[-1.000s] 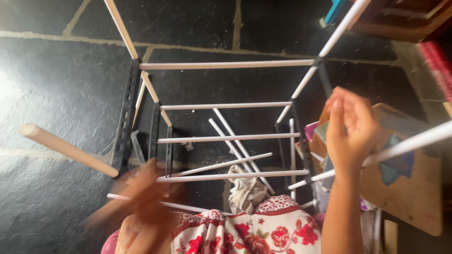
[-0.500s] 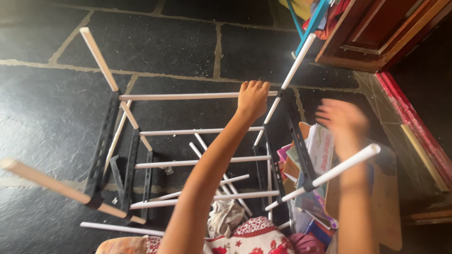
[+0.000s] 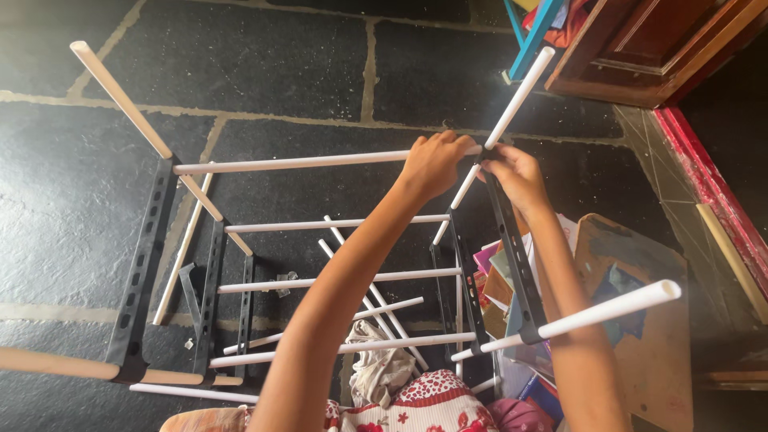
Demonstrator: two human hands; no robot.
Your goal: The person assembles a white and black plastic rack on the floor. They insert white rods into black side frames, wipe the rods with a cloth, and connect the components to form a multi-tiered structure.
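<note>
Two bare hands meeting at the far right corner of a rack of white plastic rods and black perforated side bars (image 3: pixel 144 272), seen from above over a dark stone-slab floor (image 3: pixel 264 64). Left hand (image 3: pixel 432 164) curled around the end of the topmost white horizontal rod (image 3: pixel 296 162), fingers wrapped over it right where it meets the black right-hand upright bar (image 3: pixel 512 248). Right hand (image 3: pixel 512 172) just beside the left, nearly touching it, fingertips pinched at the top of that same black bar, at the joint with the long white diagonal pole (image 3: pixel 512 100) rising toward the upper right. Below the held rod, further white cross rods (image 3: pixel 336 226) stepped one under another between the black bars, with two loose-looking white rods (image 3: pixel 368 288) lying slantwise beneath them. Pale wooden pole (image 3: pixel 120 100) slanting up from the left black bar toward the upper left corner. Another white pole (image 3: pixel 592 314) jutting out to the right below the right forearm. Red-and-white floral cloth (image 3: pixel 424 404) at the bottom edge. Stack of coloured books and papers (image 3: pixel 500 276) on the floor right of the rack, beside a flat brown board (image 3: pixel 640 320). Reddish-brown wooden furniture (image 3: pixel 648 52) at the top right.
</note>
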